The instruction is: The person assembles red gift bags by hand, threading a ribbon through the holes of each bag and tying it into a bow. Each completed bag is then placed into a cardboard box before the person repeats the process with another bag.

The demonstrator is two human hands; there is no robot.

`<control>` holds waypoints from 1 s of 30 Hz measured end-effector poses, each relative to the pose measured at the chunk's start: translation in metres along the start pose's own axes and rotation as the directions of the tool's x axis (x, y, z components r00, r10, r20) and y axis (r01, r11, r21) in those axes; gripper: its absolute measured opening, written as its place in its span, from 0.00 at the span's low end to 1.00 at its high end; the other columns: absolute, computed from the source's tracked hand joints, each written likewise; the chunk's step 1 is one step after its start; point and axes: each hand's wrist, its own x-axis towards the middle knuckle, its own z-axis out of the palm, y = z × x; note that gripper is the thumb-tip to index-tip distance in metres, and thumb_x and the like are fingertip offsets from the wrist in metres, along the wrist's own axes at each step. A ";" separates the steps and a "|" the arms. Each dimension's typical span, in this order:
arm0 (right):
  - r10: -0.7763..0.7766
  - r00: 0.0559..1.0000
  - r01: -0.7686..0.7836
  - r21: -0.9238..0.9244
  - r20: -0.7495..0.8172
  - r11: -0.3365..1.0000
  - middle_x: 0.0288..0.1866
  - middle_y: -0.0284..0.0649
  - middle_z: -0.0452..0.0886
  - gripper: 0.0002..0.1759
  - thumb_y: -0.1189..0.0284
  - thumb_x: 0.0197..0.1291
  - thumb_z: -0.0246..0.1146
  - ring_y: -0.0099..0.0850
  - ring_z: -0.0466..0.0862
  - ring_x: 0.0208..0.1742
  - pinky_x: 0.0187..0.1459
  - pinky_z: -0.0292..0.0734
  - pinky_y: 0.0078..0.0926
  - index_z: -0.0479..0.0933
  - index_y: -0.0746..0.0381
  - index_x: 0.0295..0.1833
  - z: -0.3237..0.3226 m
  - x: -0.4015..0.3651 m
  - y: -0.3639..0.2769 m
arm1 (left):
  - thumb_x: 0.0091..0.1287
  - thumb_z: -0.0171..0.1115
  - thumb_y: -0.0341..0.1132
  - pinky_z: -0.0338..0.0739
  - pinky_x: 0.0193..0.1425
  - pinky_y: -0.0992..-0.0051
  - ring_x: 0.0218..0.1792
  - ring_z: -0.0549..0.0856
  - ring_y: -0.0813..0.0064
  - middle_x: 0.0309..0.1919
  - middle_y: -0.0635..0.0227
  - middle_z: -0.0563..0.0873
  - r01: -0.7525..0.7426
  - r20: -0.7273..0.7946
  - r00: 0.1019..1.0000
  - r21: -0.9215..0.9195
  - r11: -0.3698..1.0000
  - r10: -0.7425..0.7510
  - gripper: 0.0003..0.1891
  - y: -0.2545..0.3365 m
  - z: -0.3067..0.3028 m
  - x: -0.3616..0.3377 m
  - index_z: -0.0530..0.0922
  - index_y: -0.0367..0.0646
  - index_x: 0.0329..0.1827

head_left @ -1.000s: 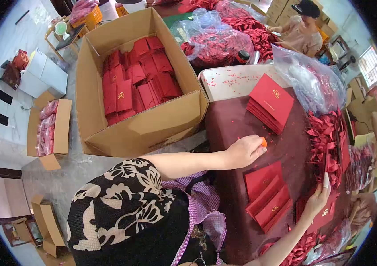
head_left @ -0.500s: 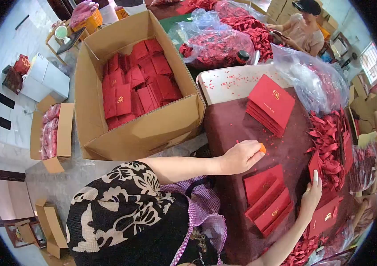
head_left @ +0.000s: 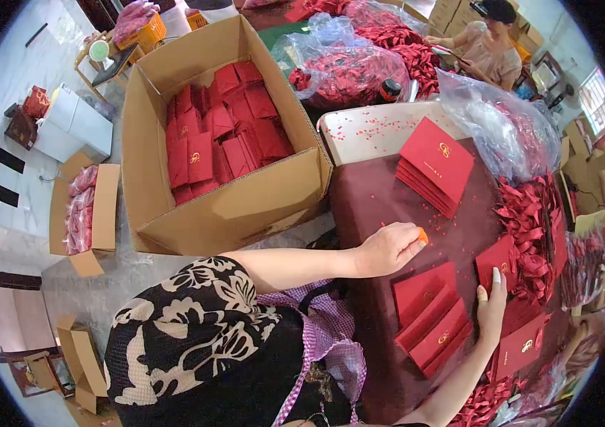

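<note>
My left hand (head_left: pixel 389 249) is closed in a fist above the maroon tabletop (head_left: pixel 359 192), with a small orange object (head_left: pixel 422 235) poking out by the thumb; its kind is hidden. My right hand (head_left: pixel 491 309), with covers on the thumb and a fingertip, grips the near edge of a flat red packet (head_left: pixel 496 257) with a gold logo. That packet lies against a heap of red ribbons (head_left: pixel 526 220). Between my hands and nearer my body, several red packets (head_left: pixel 434 327) overlap in a fanned row. Beyond my left hand stands a neat stack of red packets (head_left: pixel 436 160).
A large open carton (head_left: pixel 231 213) full of red packets is at the left of the table. Clear plastic bags (head_left: pixel 494 128) and red scraps lie at the far end. Another person (head_left: pixel 491 50) works at the back right. More packets (head_left: pixel 523 347) lie at the right.
My right hand has drawn the red packet left, away from the ribbon heap, so more of its face shows. My left hand has barely moved.
</note>
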 end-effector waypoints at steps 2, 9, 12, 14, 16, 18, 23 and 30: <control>0.007 1.000 -0.008 -0.047 -0.021 0.999 0.73 0.58 0.61 0.33 0.78 0.60 0.60 0.54 0.64 0.71 0.70 0.62 0.42 0.61 0.59 0.72 0.000 -0.002 -0.004 | 0.70 0.55 0.35 0.72 0.40 0.58 0.36 0.78 0.51 0.30 0.54 0.77 -0.004 0.000 1.000 -0.004 1.000 0.004 0.09 -0.001 0.001 0.000 0.74 0.37 0.37; -0.164 0.966 0.168 0.001 -0.202 0.986 0.66 0.53 0.71 0.21 0.77 0.66 0.56 0.49 0.72 0.65 0.65 0.67 0.40 0.69 0.62 0.65 -0.035 -0.023 -0.044 | 0.69 0.57 0.34 0.75 0.38 0.62 0.35 0.80 0.51 0.31 0.52 0.79 -0.002 -0.032 0.999 0.045 0.999 0.003 0.09 -0.005 0.001 0.000 0.76 0.36 0.39; -0.059 0.972 0.097 0.161 -0.227 0.982 0.58 0.50 0.79 0.17 0.75 0.67 0.56 0.45 0.76 0.62 0.64 0.67 0.37 0.74 0.64 0.61 -0.067 -0.057 -0.071 | 0.68 0.58 0.34 0.78 0.39 0.66 0.34 0.84 0.60 0.32 0.55 0.82 -0.015 -0.012 1.000 0.077 0.997 0.016 0.09 -0.006 -0.003 0.008 0.79 0.36 0.43; 0.094 0.963 -0.020 0.282 -0.251 0.959 0.53 0.45 0.83 0.15 0.77 0.66 0.58 0.36 0.80 0.57 0.61 0.70 0.30 0.77 0.65 0.58 -0.082 -0.091 -0.076 | 0.71 0.55 0.33 0.79 0.44 0.73 0.37 0.84 0.76 0.35 0.64 0.85 0.278 0.130 0.955 -0.082 0.957 -0.266 0.09 -0.005 -0.005 0.009 0.79 0.36 0.44; 0.278 0.918 -0.140 0.425 -0.282 0.894 0.48 0.40 0.85 0.13 0.79 0.65 0.59 0.26 0.82 0.51 0.57 0.72 0.23 0.79 0.66 0.55 -0.091 -0.126 -0.085 | 0.72 0.54 0.33 0.78 0.44 0.78 0.37 0.84 0.78 0.35 0.66 0.85 0.293 0.178 0.945 -0.095 0.951 -0.273 0.10 0.001 -0.010 0.016 0.79 0.34 0.46; 0.378 0.875 -0.195 0.492 -0.304 0.848 0.48 0.40 0.85 0.13 0.79 0.65 0.59 0.26 0.81 0.52 0.56 0.72 0.23 0.79 0.67 0.54 -0.086 -0.161 -0.068 | 0.72 0.55 0.32 0.74 0.41 0.80 0.34 0.81 0.81 0.34 0.69 0.83 0.269 0.209 0.941 0.007 0.963 -0.265 0.09 0.028 -0.009 0.021 0.79 0.34 0.43; 0.607 0.699 -0.377 0.526 -0.378 0.762 0.47 0.37 0.85 0.12 0.79 0.65 0.60 0.23 0.82 0.48 0.53 0.75 0.21 0.81 0.66 0.53 -0.070 -0.229 -0.059 | 0.68 0.62 0.33 0.72 0.35 0.74 0.29 0.77 0.71 0.29 0.62 0.78 -0.063 0.379 0.925 0.038 0.997 0.044 0.09 0.072 0.018 0.033 0.78 0.33 0.37; 0.605 0.601 -0.421 0.437 -0.523 0.795 0.47 0.41 0.85 0.11 0.81 0.62 0.62 0.28 0.83 0.50 0.54 0.75 0.24 0.81 0.67 0.50 -0.042 -0.285 -0.054 | 0.64 0.66 0.45 0.75 0.30 0.64 0.23 0.82 0.59 0.19 0.58 0.81 0.034 0.604 0.785 0.181 0.983 -0.138 0.23 0.092 0.066 0.016 0.75 0.31 0.49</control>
